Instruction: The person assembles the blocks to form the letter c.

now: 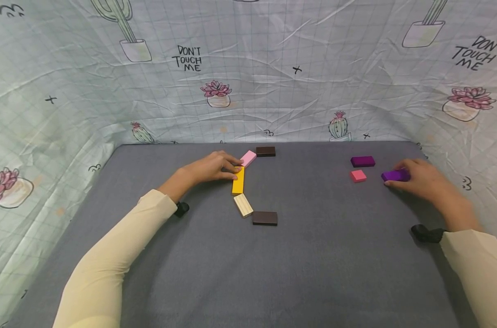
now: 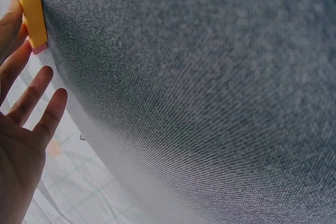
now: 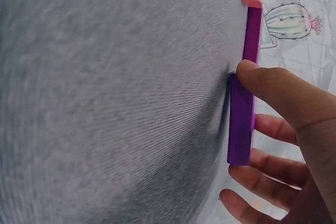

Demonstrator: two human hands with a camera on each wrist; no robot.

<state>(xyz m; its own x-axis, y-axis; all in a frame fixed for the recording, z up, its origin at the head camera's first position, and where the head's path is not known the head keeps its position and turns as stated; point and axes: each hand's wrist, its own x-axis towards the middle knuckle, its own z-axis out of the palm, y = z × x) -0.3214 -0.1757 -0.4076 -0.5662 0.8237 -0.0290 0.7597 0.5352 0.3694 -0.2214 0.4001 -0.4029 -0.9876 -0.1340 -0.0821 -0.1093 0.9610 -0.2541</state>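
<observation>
My left hand touches the upper end of a yellow block with thumb and fingertips. One finger reaches the pink block just beyond it. In the left wrist view, the other fingers of the left hand are spread and straight beside the yellow block. At the right, my right hand grips a purple block by its ends, thumb at one end and fingers at the other. The purple block lies flat in the right wrist view, close over the grey cloth.
A dark brown block adjoins the pink one. A cream block and another dark brown block continue the curved row below. Beside the right hand lie a darker purple block and a coral block. Printed curtains surround the grey table.
</observation>
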